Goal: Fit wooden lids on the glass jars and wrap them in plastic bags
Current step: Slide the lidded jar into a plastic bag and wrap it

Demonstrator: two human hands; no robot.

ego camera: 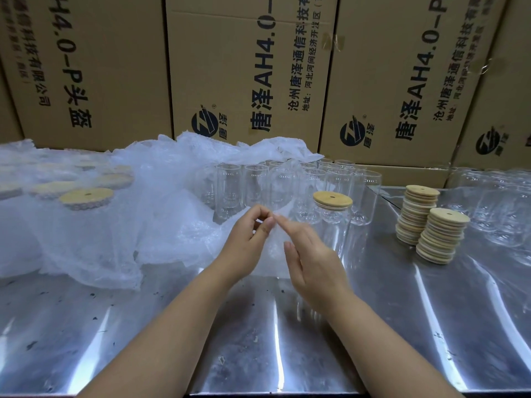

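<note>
Table (258,340): shiny scuffed steel, streaked with reflected light.
Left hand (247,245): fingers curled, thumb and forefinger pinching the upper edge of the plastic bag (274,245).
Right hand (316,262): fingers nearly straight, index tip touching that same edge, gripping nothing.
Plastic bag: thin, clear, hanging between both hands above the table.
Lidded jar (333,222): clear glass, pale round wooden lid with a small centre hole, just behind the right hand.
Open jars (230,191): upright rows, lidless, behind the hands.
Lid stacks (442,237): two, right of the jars.
Wrapped jars (86,198): far left, under wrinkled plastic.
</note>
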